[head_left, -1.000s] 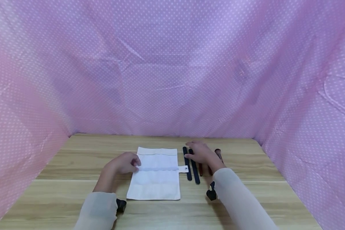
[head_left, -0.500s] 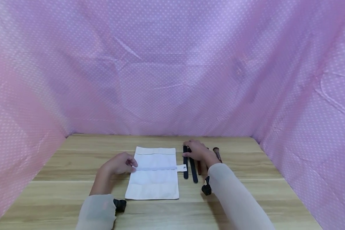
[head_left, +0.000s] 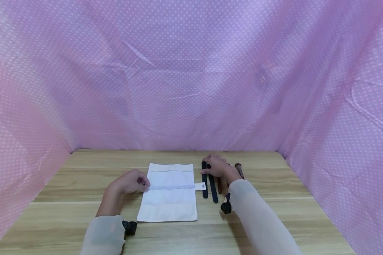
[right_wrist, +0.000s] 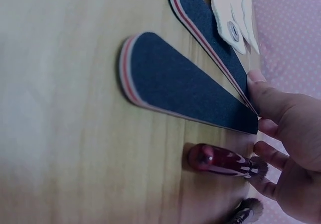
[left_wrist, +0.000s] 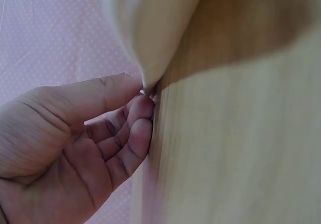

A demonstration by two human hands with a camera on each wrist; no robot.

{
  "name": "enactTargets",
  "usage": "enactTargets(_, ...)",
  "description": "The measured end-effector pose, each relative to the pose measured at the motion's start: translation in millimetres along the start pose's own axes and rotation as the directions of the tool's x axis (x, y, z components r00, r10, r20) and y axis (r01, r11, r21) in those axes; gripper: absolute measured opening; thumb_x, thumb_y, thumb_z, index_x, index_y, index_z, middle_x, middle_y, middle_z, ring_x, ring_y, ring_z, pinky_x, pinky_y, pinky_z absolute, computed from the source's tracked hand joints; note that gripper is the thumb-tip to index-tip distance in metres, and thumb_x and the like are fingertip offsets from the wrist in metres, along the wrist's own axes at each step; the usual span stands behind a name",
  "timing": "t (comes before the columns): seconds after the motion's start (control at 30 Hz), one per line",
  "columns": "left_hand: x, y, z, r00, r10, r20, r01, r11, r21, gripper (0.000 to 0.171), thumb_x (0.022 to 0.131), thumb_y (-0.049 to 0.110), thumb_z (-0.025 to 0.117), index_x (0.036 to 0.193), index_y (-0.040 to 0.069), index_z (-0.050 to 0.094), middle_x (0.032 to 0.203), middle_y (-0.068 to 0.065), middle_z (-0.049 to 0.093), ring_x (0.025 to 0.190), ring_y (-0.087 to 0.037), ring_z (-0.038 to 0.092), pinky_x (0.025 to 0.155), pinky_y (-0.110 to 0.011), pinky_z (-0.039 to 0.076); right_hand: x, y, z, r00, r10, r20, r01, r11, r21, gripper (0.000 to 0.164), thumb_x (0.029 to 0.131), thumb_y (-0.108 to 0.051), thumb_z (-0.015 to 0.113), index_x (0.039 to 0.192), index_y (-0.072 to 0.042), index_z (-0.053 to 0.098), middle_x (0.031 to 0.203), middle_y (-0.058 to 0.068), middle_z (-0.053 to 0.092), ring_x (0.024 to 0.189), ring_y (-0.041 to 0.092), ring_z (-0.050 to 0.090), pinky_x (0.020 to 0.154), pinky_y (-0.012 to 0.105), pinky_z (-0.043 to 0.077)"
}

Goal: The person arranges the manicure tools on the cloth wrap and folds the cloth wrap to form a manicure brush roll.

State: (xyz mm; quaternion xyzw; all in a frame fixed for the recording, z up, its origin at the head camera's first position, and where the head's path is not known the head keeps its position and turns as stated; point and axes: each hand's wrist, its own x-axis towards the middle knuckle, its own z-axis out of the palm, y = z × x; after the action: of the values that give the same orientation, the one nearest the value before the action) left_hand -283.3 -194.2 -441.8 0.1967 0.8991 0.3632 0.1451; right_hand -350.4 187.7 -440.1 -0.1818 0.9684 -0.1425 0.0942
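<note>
A white cloth roll pouch [head_left: 167, 209] lies unrolled on the table, its snap tab [head_left: 200, 186] pointing right. My left hand [head_left: 132, 181] pinches the pouch's left edge between thumb and fingertips; the left wrist view shows the cloth [left_wrist: 155, 33] between them. To the right of the pouch lie two black nail files, the left one [head_left: 205, 189] beside the tab and the right one [head_left: 213, 191] next to it. Thumb and fingers of my right hand [head_left: 217, 166] pinch the far end of the left file. In the right wrist view this file [right_wrist: 200, 20] shows a red-striped edge.
Makeup brushes lie right of the files: one with a red-brown handle [right_wrist: 220, 161], partly under my right hand, and another whose bristle head [head_left: 238, 165] shows beyond the wrist. Pink dotted cloth [head_left: 178, 106] walls in the wooden table [head_left: 166, 239] at the back and sides.
The left nail file has turned slightly, its near end swinging left, with my right hand at its far end. My left hand keeps its place at the pouch edge. The head view shifts slightly.
</note>
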Motion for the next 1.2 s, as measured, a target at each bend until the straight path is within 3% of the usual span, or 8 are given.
enactTargets(0.33,-1.4,0.7,-2.4,0.999,-0.025,0.03,0.025,1.0,-0.007,0.006,0.088,0.004,0.078,0.09,0.007,0.073,0.085,-0.001,0.066,0.079,-0.017,0.055,0.072,-0.034,0.048,2.7,-0.9,2.7,1.0,0.021,-0.02,-0.02,0.999,0.045,0.057,0.097,-0.041,0.07,0.144,-0.013,0.057,0.152,0.015,0.047,0.138,0.042,0.04,0.109,0.068,0.029)
enactTargets(0.67,-0.8,-2.7,-3.7,0.998,0.038,0.049,-0.038,0.999,0.004,0.006,0.093,0.007,0.073,0.094,0.002,0.072,0.087,0.0,0.067,0.081,-0.017,0.056,0.073,-0.034,0.049,5.8,5.0,2.4,0.997,0.013,-0.072,-0.003,0.991,0.136,0.048,0.093,-0.035,0.077,0.131,-0.011,0.062,0.126,0.009,0.066,0.116,0.03,0.057,0.102,0.061,0.037)
enactTargets(0.83,-0.4,-1.2,-4.4,0.999,0.018,0.049,-0.019,1.0,0.008,0.004,0.094,0.007,0.072,0.093,0.004,0.072,0.088,0.0,0.066,0.081,-0.016,0.055,0.073,-0.032,0.048,3.1,-2.0,-7.0,0.996,0.043,-0.081,-0.022,0.971,0.237,0.055,0.091,-0.028,0.079,0.137,-0.006,0.058,0.13,0.013,0.064,0.115,0.028,0.061,0.099,0.051,0.047)
enactTargets(0.93,-0.3,-0.7,-4.3,0.999,0.007,0.045,-0.007,1.0,0.012,0.003,0.095,0.006,0.072,0.092,0.005,0.072,0.088,0.0,0.066,0.081,-0.017,0.054,0.073,-0.032,0.048,1.5,-8.1,-13.9,0.994,0.044,-0.1,-0.011,0.951,0.31,0.055,0.091,-0.023,0.08,0.137,-0.005,0.057,0.128,0.013,0.062,0.115,0.028,0.06,0.097,0.046,0.051)
enactTargets(1.07,0.3,-2.1,-3.6,0.999,0.001,0.042,-0.001,1.0,0.011,0.005,0.095,0.004,0.071,0.091,0.006,0.071,0.087,0.0,0.065,0.081,-0.017,0.055,0.074,-0.034,0.048,2.5,-14.1,-21.1,0.989,0.005,-0.146,0.056,0.909,0.414,0.038,0.095,-0.016,0.075,0.128,-0.005,0.061,0.116,0.011,0.064,0.107,0.027,0.062,0.091,0.044,0.053)
enactTargets(1.2,1.8,-3.1,-3.1,0.999,0.014,0.044,-0.015,1.0,0.012,0.007,0.095,0.002,0.068,0.091,0.007,0.071,0.087,0.0,0.064,0.081,-0.017,0.054,0.075,-0.035,0.048,4.7,-18.6,-26.8,0.987,-0.011,-0.158,0.104,0.798,0.594,0.026,0.101,-0.007,0.064,0.126,-0.001,0.06,0.106,0.011,0.06,0.092,0.024,0.065,0.083,0.045,0.057)
